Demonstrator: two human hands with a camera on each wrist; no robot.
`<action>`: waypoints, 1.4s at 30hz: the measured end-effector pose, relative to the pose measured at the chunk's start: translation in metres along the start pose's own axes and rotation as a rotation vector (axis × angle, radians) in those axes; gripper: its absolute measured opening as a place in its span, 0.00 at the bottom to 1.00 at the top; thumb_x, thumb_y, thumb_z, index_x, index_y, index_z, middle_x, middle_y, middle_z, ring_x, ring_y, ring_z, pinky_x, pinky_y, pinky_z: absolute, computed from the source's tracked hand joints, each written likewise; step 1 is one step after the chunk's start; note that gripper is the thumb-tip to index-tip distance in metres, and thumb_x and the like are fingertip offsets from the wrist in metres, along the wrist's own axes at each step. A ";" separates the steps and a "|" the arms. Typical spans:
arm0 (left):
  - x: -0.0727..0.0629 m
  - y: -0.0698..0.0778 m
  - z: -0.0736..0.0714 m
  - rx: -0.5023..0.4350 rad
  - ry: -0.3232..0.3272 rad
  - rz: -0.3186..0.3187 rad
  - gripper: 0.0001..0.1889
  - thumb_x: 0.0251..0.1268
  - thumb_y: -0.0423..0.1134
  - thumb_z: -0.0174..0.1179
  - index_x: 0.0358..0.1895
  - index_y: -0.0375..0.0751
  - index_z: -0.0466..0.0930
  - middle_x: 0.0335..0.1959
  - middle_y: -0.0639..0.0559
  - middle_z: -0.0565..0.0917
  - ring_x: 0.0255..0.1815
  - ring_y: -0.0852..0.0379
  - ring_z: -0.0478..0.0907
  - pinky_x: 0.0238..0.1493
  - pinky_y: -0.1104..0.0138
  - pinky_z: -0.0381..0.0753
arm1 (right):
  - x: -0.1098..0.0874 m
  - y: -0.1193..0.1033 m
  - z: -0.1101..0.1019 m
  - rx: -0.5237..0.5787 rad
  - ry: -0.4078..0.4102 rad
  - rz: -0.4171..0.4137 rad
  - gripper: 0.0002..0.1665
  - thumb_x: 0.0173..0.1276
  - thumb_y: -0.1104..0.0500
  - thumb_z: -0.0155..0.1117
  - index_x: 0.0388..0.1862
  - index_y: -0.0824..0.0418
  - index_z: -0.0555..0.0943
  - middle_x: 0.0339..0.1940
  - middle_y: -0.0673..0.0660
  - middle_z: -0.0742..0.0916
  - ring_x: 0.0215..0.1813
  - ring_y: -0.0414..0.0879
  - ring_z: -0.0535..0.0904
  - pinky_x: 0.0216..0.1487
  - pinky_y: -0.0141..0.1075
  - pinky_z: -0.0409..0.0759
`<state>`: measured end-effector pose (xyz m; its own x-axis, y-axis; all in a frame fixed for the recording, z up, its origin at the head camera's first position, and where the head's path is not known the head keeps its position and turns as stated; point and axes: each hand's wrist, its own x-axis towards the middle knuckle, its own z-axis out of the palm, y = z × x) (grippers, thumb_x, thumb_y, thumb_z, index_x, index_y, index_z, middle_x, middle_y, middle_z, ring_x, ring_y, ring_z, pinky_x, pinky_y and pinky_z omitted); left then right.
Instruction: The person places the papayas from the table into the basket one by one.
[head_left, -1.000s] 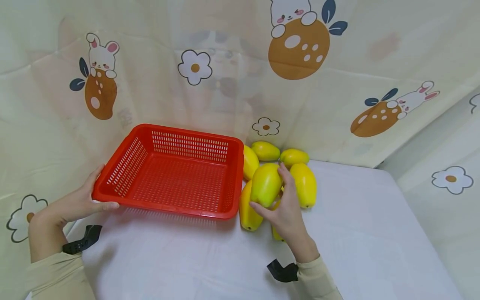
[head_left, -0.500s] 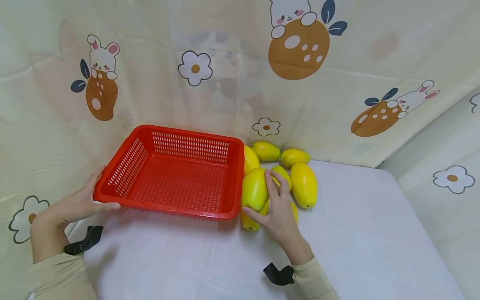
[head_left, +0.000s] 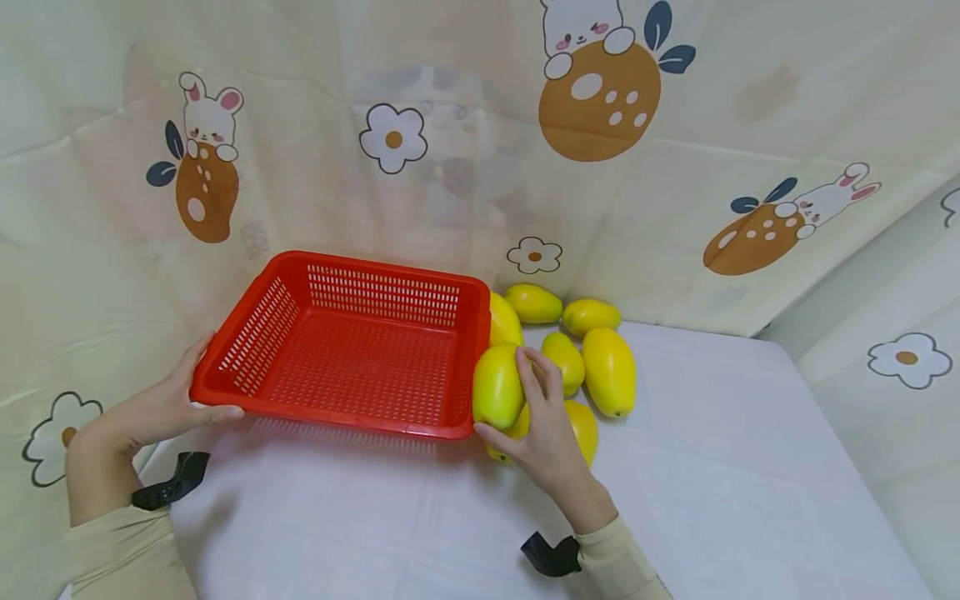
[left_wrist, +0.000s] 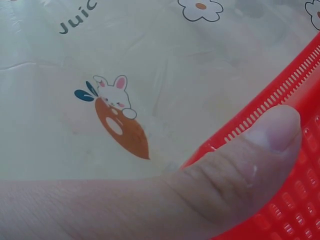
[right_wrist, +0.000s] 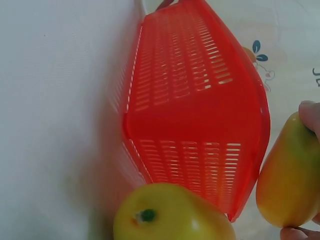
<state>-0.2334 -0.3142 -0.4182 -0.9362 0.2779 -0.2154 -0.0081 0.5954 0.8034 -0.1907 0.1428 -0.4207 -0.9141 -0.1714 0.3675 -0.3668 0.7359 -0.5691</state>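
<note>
Left wrist view: backdrop point(left_wrist: 60, 135) reads "Juic"; left grip point(head_left: 163, 406) holds red basket point(head_left: 360, 362), right grip point(head_left: 547, 437) yellow fruit point(head_left: 497, 387).

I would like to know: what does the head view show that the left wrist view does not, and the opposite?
Only the head view: the right hand holding a yellow-green fruit, the other yellow fruits and the white tabletop.

Only the left wrist view: readable letters "Juic" printed on the backdrop.

Both: the left hand at the red basket, and the backdrop's rabbit and flower prints.
</note>
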 end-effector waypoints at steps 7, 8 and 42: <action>0.000 0.000 -0.001 0.014 -0.005 -0.009 0.62 0.55 0.49 0.67 0.74 0.53 0.18 0.70 0.30 0.48 0.66 0.29 0.51 0.43 0.50 0.84 | -0.002 -0.004 0.004 0.036 0.039 -0.075 0.56 0.49 0.47 0.78 0.73 0.54 0.58 0.75 0.53 0.59 0.73 0.52 0.61 0.65 0.49 0.71; 0.000 0.000 0.000 0.016 -0.006 -0.009 0.62 0.55 0.49 0.67 0.74 0.53 0.18 0.70 0.30 0.48 0.66 0.29 0.51 0.43 0.50 0.84 | -0.003 -0.005 0.005 0.041 0.042 -0.085 0.56 0.49 0.48 0.78 0.73 0.54 0.58 0.75 0.52 0.59 0.73 0.52 0.61 0.66 0.49 0.70; -0.001 0.002 0.002 0.011 0.001 -0.005 0.62 0.56 0.48 0.67 0.74 0.53 0.18 0.70 0.30 0.48 0.65 0.30 0.53 0.43 0.50 0.84 | -0.009 -0.015 0.018 0.064 0.062 -0.352 0.42 0.53 0.61 0.73 0.68 0.62 0.69 0.72 0.56 0.68 0.71 0.49 0.66 0.63 0.37 0.72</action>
<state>-0.2317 -0.3119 -0.4180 -0.9365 0.2738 -0.2191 -0.0094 0.6050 0.7962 -0.1801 0.1215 -0.4282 -0.7183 -0.3651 0.5922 -0.6691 0.5958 -0.4442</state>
